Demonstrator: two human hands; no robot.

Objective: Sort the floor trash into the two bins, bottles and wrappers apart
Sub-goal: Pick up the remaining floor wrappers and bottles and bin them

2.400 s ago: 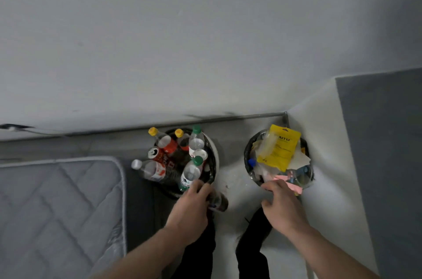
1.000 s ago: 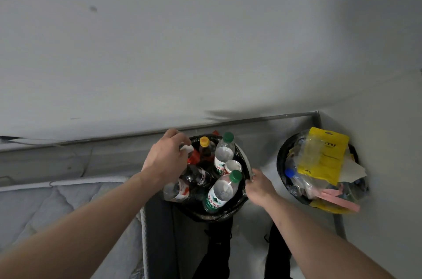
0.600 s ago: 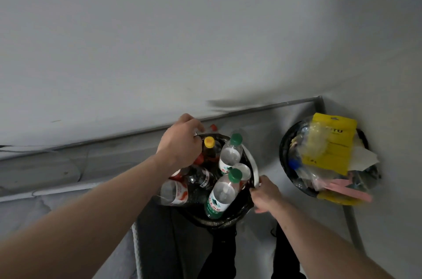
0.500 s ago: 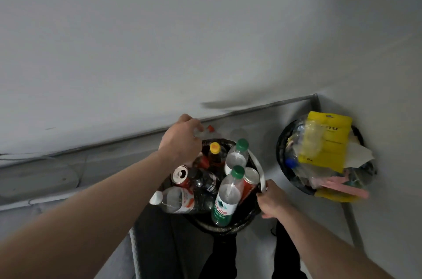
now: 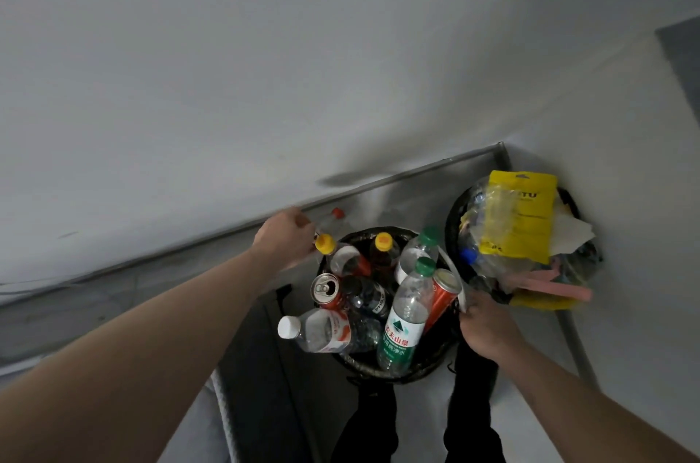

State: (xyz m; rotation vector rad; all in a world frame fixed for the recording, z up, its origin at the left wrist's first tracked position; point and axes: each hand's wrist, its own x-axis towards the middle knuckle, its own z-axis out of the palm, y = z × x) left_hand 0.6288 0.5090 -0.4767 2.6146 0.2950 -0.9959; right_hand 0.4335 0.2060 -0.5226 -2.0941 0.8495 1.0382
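Gripping the near-right rim of the round black-lined bottle bin (image 5: 382,368), the right hand (image 5: 483,322) has its fingers curled shut on the white edge there. Landmark for all positions: this bottle bin.

Left hand (image 5: 282,241) sits at the bin's far-left edge, fingers closed around a clear plastic bottle with a red cap (image 5: 331,218); the bottle's body is blurred, cap pointing away from the bin toward the wall.

Inside the bin, packed and overflowing:
- clear green-capped water bottle with green label (image 5: 403,322), near-right, leaning outward
- second green-capped clear bottle (image 5: 418,250), far-right
- red drink can (image 5: 441,296), right side, touching the first green-capped bottle
- opened red can with silver top (image 5: 327,290), left of centre
- clear white-capped bottle with red label (image 5: 322,330), near-left, lying over the rim
- two yellow-capped bottles (image 5: 383,246), far side; one cap lies just beside the left hand.

Right of the bottle bin, close to it, stands the second round black bin (image 5: 452,224), heaped with a yellow plastic packet (image 5: 519,220), white paper and pink wrappers (image 5: 557,286).
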